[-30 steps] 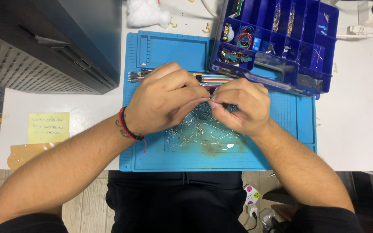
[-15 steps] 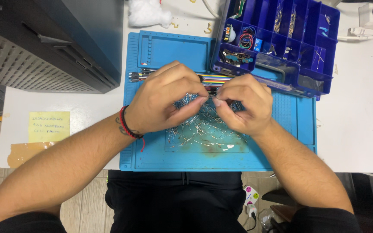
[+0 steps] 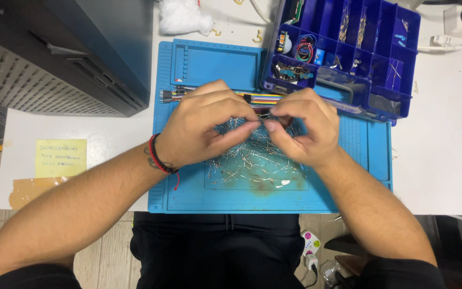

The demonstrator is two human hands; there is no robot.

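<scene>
My left hand (image 3: 207, 126) and my right hand (image 3: 301, 126) meet over a blue work mat (image 3: 199, 64), fingertips pinched together on a small wire-legged component (image 3: 263, 121) held between them. Under the hands lies a loose pile of thin metal-legged components (image 3: 252, 160) spread across the mat's middle. A ribbon of coloured jumper wires (image 3: 175, 95) lies flat just behind the hands. A red and black cord band sits on my left wrist.
A purple compartment box (image 3: 402, 64) with small parts stands open at the back right, overlapping the mat. A dark grey machine case (image 3: 65, 59) fills the back left. A yellow sticky note (image 3: 61, 158) lies on the white table at left. White fluff (image 3: 184, 16) sits behind the mat.
Both hands have stayed together over the pile, shifting slightly toward the back of the mat; the fingers have worked a little on the small part.
</scene>
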